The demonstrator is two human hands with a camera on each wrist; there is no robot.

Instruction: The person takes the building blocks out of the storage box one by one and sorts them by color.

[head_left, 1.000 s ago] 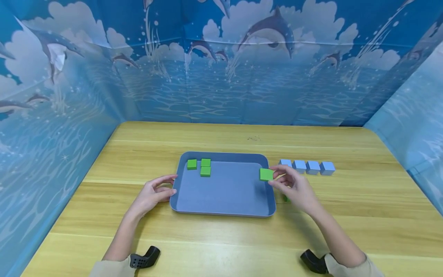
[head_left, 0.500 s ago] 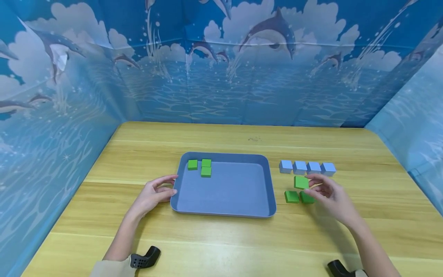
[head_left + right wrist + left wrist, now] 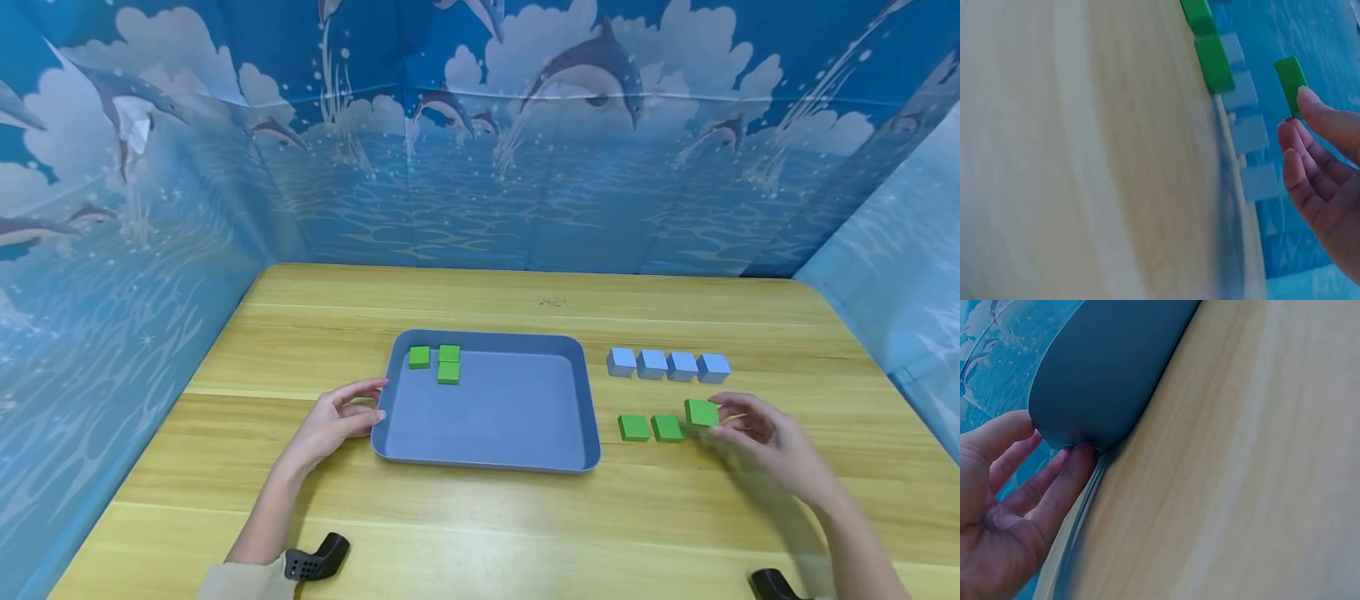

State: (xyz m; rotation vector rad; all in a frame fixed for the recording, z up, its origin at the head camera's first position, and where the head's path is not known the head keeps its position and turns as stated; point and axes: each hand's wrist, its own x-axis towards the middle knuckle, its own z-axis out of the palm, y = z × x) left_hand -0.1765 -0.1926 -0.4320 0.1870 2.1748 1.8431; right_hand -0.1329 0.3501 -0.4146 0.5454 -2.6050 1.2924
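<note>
In the head view, my right hand [image 3: 768, 442] pinches a green square block [image 3: 701, 413] between thumb and fingertips, above the right side of the table. The right wrist view shows this block [image 3: 1291, 85] raised at the fingertips. Left of it, two green blocks [image 3: 634, 428] lie side by side on the wood. My left hand [image 3: 337, 421] holds the left end of the blue-grey tray [image 3: 487, 462], fingertips and thumb at its rim. Inside the tray, near the far left corner, sit three green blocks [image 3: 448, 372], two of them touching.
Behind the green blocks on the right stands a row of several light blue cubes [image 3: 652, 364]. A blue dolphin-print cloth [image 3: 480, 208] hangs behind and along both sides of the wooden table [image 3: 480, 533]. Each wrist wears a black device [image 3: 318, 558].
My right hand has carried the green block from over the tray's right edge to the right, past the two green blocks, uncovering them and the blue cubes. My left hand stays at the tray.
</note>
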